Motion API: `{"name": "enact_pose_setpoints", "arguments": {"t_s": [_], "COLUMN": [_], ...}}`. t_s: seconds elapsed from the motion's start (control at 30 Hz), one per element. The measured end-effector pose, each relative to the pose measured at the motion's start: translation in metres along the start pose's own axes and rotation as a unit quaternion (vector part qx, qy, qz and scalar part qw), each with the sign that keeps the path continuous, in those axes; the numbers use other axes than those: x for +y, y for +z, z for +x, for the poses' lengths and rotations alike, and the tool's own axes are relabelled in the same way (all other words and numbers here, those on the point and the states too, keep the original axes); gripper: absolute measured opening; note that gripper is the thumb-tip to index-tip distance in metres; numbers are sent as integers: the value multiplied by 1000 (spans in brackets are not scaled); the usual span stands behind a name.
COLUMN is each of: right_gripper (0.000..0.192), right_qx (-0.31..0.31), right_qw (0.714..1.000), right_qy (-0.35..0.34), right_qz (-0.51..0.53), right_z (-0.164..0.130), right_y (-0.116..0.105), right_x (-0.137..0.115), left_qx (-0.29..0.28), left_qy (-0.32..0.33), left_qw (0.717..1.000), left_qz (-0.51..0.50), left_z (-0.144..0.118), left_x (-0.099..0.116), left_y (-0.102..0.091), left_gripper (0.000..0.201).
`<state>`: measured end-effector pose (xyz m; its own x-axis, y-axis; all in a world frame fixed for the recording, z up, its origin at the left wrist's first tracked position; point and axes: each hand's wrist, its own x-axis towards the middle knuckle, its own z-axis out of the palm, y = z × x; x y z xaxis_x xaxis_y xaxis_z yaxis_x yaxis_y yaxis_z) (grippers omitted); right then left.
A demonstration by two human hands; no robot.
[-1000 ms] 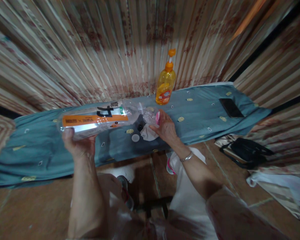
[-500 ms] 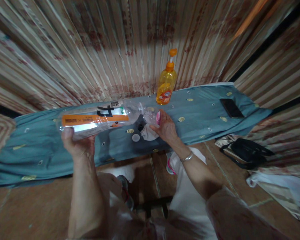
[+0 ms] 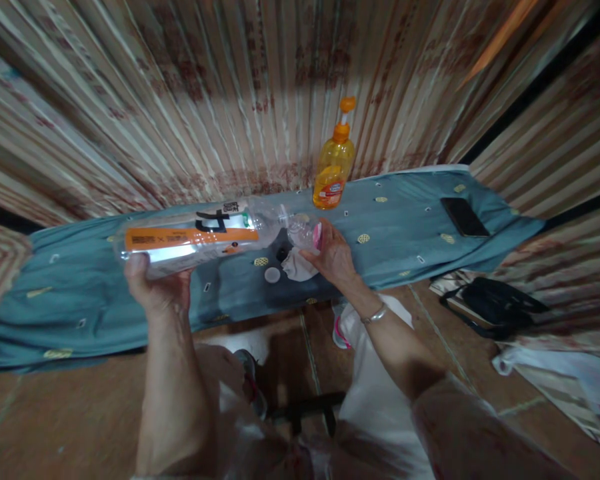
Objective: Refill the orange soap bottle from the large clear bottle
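Observation:
My left hand (image 3: 159, 288) is closed around the base end of a large clear plastic bottle (image 3: 193, 239) with an orange and white label. The bottle lies nearly level above the bench, its neck towards the right. At its mouth is a small clear bottle (image 3: 300, 231) with a pink end, gripped by the fingers of my right hand (image 3: 334, 259). The two necks meet or nearly meet; whether they touch I cannot tell. Below them lie a round whitish cap (image 3: 273, 275), a crumpled pale cloth (image 3: 298, 265) and a small black piece (image 3: 282, 254).
An orange pump bottle (image 3: 333, 175) stands at the back of the bench, which a teal cloth (image 3: 105, 303) covers. Towards the right end lies a black phone (image 3: 464, 217). A pleated curtain (image 3: 205, 100) hangs behind. On the floor at right is a black bag (image 3: 497, 303).
Hardly anything differs. Both hands and the two bottles hold their places, with only a very slight shift of the whole view.

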<state>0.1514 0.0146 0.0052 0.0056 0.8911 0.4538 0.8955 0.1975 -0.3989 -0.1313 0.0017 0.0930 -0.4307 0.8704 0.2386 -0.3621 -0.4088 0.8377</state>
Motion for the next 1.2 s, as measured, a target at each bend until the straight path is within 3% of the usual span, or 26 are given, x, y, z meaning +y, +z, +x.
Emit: {"name": "enact_pose_setpoints", "arguments": {"t_s": [0.9,1.2], "right_gripper": [92,87], "right_qx": [8,-15], "right_qw": [1000,999], "right_qy": [-17,-30], "right_qz": [21,14], "right_z": [-1,-1], "right_y": [0,-7], "right_x": [2,2], "left_qx": [15,9], "left_qy": [-3,-3], "left_qw": [1000,1000], "left_qz": [-13,-17], "left_z": [1,1], "left_x": [-1,-1], "left_y": [-2,-1], "left_gripper": [62,60]}}
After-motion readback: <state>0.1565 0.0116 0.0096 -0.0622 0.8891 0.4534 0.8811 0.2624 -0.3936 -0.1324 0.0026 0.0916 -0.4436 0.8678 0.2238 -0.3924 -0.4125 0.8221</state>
